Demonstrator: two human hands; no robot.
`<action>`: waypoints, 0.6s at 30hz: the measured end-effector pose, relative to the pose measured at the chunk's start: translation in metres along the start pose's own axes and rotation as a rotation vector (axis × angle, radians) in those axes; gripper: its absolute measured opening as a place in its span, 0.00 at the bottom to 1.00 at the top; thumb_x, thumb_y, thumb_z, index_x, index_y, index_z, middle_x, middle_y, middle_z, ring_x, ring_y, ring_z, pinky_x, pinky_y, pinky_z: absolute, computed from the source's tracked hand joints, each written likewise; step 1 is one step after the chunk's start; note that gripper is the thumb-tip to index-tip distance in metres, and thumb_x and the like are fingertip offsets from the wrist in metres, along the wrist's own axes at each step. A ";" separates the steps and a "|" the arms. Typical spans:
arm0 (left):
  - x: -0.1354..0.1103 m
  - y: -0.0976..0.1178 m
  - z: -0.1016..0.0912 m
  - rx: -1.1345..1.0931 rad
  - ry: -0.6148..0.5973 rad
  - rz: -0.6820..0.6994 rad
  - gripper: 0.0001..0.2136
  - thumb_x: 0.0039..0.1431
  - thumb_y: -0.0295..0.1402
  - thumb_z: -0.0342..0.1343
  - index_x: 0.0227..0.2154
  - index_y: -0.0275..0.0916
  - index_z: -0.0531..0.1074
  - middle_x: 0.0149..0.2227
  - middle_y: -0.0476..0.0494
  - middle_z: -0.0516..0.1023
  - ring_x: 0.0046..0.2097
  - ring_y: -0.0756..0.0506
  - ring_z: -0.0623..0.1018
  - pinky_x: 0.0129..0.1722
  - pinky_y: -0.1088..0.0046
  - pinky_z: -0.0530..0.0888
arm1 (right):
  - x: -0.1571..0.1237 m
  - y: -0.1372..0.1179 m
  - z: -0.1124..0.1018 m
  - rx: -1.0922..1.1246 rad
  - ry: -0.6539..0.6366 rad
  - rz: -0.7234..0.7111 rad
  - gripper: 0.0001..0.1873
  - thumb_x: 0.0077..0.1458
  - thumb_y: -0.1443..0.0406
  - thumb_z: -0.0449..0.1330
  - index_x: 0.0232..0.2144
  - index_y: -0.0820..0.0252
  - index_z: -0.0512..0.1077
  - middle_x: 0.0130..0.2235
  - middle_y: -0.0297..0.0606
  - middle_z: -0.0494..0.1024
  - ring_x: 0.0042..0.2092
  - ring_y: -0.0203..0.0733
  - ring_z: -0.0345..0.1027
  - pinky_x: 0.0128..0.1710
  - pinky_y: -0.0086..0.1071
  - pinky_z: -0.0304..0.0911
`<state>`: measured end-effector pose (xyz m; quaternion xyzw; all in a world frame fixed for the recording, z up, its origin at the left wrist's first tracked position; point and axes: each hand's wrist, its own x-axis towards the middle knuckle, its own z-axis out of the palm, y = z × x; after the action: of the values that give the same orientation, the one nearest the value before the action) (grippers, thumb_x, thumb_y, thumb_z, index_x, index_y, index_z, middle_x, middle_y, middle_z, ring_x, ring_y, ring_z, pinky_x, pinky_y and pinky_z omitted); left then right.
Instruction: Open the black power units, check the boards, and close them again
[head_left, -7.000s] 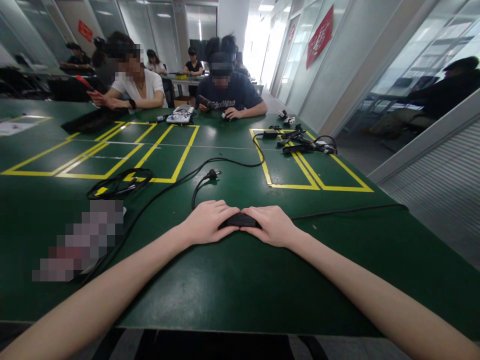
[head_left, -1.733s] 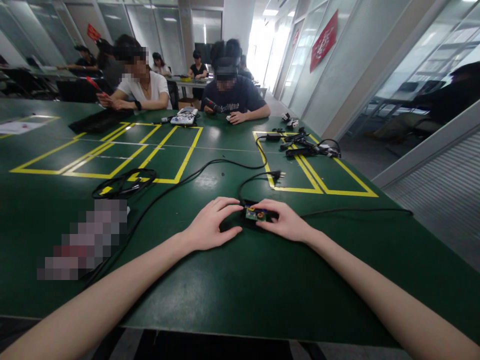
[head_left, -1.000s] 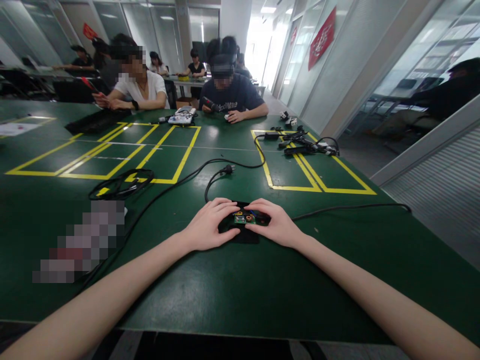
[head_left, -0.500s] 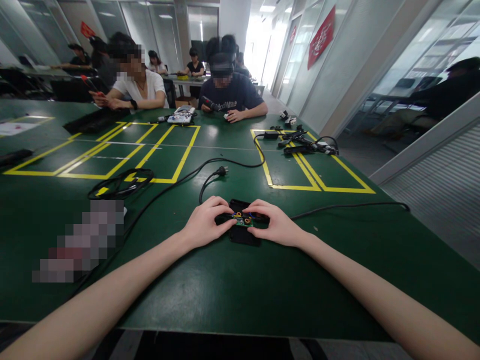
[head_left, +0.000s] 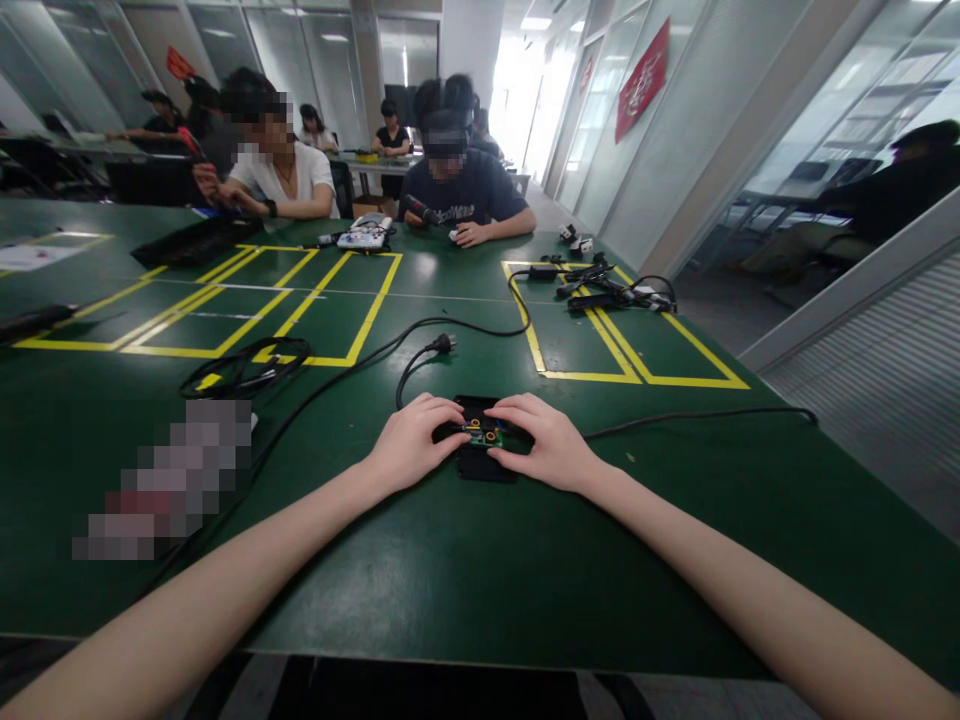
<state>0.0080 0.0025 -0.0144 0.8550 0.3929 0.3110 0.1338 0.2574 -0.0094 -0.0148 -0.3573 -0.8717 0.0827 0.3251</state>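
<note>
A small green circuit board (head_left: pixel 482 437) with copper-coloured ring coils lies over an opened black plastic case (head_left: pixel 487 465) on the table. My left hand (head_left: pixel 416 440) grips the board's left end between thumb and fingers. At the other end, my right hand (head_left: pixel 544 443) pinches the board, thumb on the near edge and fingers on the far edge. Thin wires, some of them blue, show by the fingertips. A black cord with a plug (head_left: pixel 444 344) comes from behind my left hand, and another black cord (head_left: pixel 697 413) runs right from beside my right hand.
The green table (head_left: pixel 360 580) carries yellow tape outlines. A coiled black cable (head_left: pixel 244 370) and a blurred-out object (head_left: pixel 172 480) are on the left. Black adapters and cables (head_left: pixel 600 285) lie at the back right. Two people sit across the table, one near a white device (head_left: pixel 365 233).
The board and case have shifted very slightly within the view, with both hands still on the board. Across the table, the person on the left has raised a red object.
</note>
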 end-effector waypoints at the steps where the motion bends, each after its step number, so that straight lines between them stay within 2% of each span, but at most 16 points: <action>1: 0.000 0.000 0.000 0.000 0.000 -0.007 0.03 0.61 0.31 0.67 0.38 0.42 0.80 0.46 0.45 0.85 0.49 0.41 0.80 0.48 0.63 0.80 | 0.000 0.000 0.000 -0.020 0.011 -0.007 0.20 0.57 0.62 0.68 0.52 0.55 0.75 0.49 0.45 0.80 0.49 0.51 0.75 0.48 0.45 0.75; 10: 0.000 0.000 0.000 -0.029 -0.001 -0.078 0.04 0.62 0.33 0.66 0.39 0.44 0.81 0.49 0.46 0.84 0.47 0.43 0.81 0.48 0.63 0.80 | 0.001 0.009 -0.001 -0.079 0.035 0.038 0.21 0.59 0.53 0.68 0.51 0.55 0.76 0.49 0.45 0.80 0.50 0.52 0.76 0.50 0.45 0.75; 13: 0.000 0.002 -0.001 -0.011 0.030 -0.055 0.02 0.62 0.32 0.66 0.37 0.43 0.80 0.52 0.44 0.80 0.51 0.42 0.80 0.48 0.64 0.79 | 0.001 0.007 -0.003 -0.057 0.058 0.050 0.17 0.63 0.54 0.64 0.50 0.55 0.76 0.50 0.45 0.80 0.51 0.51 0.76 0.51 0.44 0.74; 15: 0.000 0.003 -0.002 0.012 0.033 -0.063 0.03 0.61 0.32 0.67 0.37 0.42 0.80 0.49 0.44 0.79 0.49 0.43 0.80 0.45 0.67 0.79 | 0.000 0.007 -0.006 -0.046 0.064 0.076 0.15 0.65 0.58 0.61 0.52 0.56 0.74 0.48 0.45 0.79 0.48 0.50 0.76 0.48 0.42 0.73; 18: 0.000 0.004 -0.003 0.049 0.001 -0.084 0.04 0.61 0.33 0.67 0.36 0.41 0.79 0.41 0.47 0.79 0.43 0.44 0.80 0.41 0.69 0.77 | -0.001 0.012 -0.010 -0.041 0.009 0.098 0.15 0.64 0.62 0.60 0.52 0.57 0.73 0.41 0.41 0.78 0.39 0.46 0.74 0.39 0.39 0.71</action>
<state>0.0091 0.0000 -0.0100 0.8406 0.4359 0.2958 0.1257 0.2713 -0.0023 -0.0121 -0.4065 -0.8531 0.0792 0.3172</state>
